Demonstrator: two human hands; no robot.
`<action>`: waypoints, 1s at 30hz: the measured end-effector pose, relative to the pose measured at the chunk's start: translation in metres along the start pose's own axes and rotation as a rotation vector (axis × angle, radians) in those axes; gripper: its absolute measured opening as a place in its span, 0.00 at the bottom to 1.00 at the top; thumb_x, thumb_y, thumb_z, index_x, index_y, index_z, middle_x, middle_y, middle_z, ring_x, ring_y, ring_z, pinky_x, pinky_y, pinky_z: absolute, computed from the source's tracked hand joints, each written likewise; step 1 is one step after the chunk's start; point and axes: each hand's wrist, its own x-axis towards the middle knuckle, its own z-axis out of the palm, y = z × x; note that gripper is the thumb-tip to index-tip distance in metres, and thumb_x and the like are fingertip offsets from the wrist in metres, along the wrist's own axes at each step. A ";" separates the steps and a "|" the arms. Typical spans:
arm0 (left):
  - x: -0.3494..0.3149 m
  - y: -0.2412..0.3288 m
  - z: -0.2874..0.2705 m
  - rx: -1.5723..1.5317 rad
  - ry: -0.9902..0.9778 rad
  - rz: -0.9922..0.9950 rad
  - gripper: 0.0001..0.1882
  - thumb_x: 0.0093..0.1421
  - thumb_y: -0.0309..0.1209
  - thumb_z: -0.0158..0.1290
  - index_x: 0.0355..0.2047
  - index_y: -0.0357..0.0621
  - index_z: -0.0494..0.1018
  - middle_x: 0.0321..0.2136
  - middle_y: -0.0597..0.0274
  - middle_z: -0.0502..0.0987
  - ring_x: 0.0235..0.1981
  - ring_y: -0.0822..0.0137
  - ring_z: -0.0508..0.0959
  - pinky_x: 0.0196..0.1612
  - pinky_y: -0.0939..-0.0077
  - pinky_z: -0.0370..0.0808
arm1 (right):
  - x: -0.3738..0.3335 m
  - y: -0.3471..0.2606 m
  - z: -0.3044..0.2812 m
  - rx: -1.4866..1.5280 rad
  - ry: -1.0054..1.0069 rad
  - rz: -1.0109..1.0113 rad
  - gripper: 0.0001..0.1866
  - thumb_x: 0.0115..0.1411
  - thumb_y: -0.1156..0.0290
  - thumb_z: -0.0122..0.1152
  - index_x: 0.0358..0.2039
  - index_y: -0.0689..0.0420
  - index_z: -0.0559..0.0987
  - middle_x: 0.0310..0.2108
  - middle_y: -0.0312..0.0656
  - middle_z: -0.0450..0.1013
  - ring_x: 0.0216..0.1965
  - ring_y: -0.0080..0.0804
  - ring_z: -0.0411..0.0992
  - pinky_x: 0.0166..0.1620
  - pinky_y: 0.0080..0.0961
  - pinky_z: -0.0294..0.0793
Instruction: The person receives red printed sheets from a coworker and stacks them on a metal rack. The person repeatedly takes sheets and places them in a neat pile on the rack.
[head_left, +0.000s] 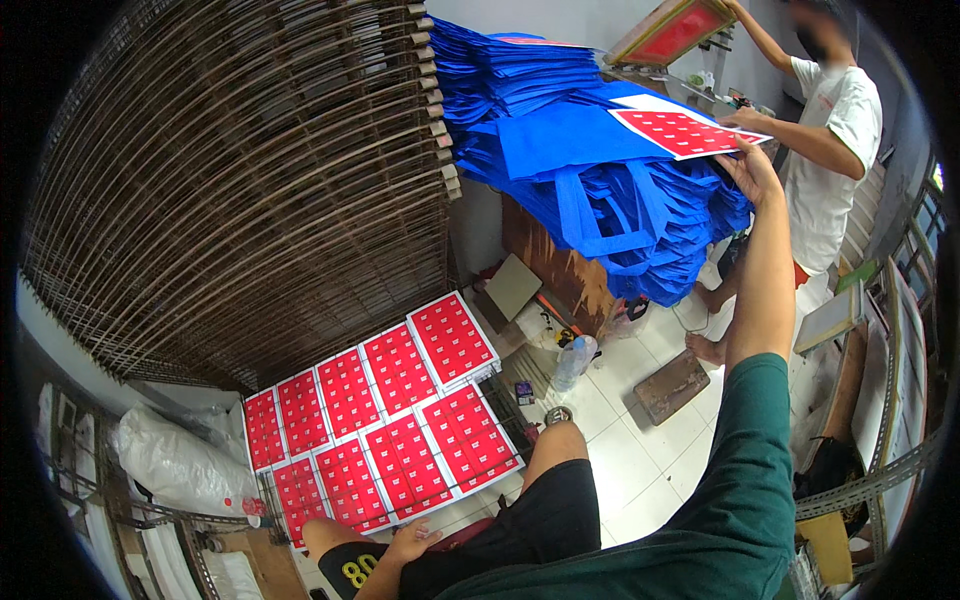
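Far right, atop the heap of blue fabric bags (590,150), lies a red-printed sheet (685,132); the right hand (752,172) reaches to its near edge, fingers spread and touching it. A co-worker's hand (745,118) holds the far edge. Near left, the left hand (415,545) rests on the thigh, fingers loosely spread, beside printed sheets on the floor (385,420).

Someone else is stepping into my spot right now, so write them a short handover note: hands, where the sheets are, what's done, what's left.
Right hand: stretched out, fingers on the edge of a red-printed sheet lying on the pile of blue bags; a co-worker's hand is on it too.
Left hand: resting on your left thigh, holding nothing.
Done: ten printed sheets are spread in two rows on the wire rack below.
Left: the sheet on the pile is not yet on the rack.
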 end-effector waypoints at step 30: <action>-0.109 0.282 -0.095 -0.902 0.172 1.197 0.39 0.54 0.23 0.51 0.61 0.42 0.42 0.52 0.52 0.62 0.52 0.63 0.65 0.49 0.70 0.66 | -0.403 0.178 0.286 0.386 -0.112 -0.536 0.27 0.63 0.70 0.42 0.59 0.55 0.46 0.57 0.48 0.51 0.56 0.38 0.57 0.55 0.42 0.62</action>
